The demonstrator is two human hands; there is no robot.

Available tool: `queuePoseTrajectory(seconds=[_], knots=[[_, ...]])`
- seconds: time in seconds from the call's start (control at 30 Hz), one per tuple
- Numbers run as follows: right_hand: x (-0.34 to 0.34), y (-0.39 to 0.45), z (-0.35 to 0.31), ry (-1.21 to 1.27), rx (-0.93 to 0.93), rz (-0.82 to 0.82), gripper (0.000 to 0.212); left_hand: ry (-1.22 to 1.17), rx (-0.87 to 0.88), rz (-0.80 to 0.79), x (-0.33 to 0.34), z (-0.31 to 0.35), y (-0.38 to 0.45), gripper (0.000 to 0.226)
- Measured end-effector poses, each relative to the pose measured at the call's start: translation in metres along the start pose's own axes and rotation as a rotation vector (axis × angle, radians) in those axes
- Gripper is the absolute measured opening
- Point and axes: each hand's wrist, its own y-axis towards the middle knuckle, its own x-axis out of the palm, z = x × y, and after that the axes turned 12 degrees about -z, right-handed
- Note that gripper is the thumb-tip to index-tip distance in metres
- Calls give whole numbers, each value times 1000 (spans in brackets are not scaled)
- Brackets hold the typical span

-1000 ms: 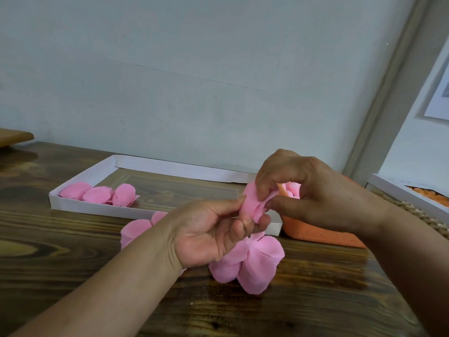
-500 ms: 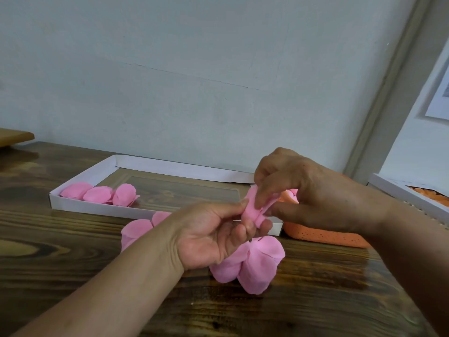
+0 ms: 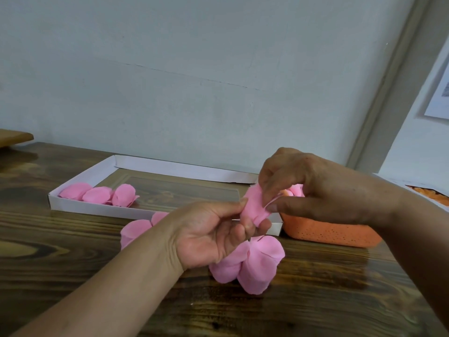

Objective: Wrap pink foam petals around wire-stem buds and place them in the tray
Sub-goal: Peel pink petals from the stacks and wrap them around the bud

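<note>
Along the wooden table's (image 3: 73, 276) far edge lies a white tray (image 3: 102, 207) holding three pink buds (image 3: 99, 194); no writing is legible. Nearer, the left hand (image 3: 209, 234) and right hand (image 3: 315, 190) pinch a pink foam petal (image 3: 254, 206) above loose petals (image 3: 252, 266), beside an orange basket (image 3: 328, 233).

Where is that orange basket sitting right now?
In the head view, the orange perforated plastic basket sits on the dark wooden table at right, beside the right end of the white cardboard tray, partly hidden behind the right hand.
</note>
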Motion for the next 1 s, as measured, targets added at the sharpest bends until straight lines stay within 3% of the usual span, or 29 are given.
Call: queuePoseTrajectory(seconds=[0.2,0.4,0.57,1.0], knots=[[5,1,-3,-18,3,-18,24,8,-10,-20,1,1,-1,25],[7,6,-5,-136,-22,-14,19,23,-1,-6,0,-1,1,24],[2,6,-6,-84,-3,-31,7,36,-18,-22,-1,-3,1,29],[-1,12,-10,-38,78,-95,12,235,120,101,3,-6,0,45]])
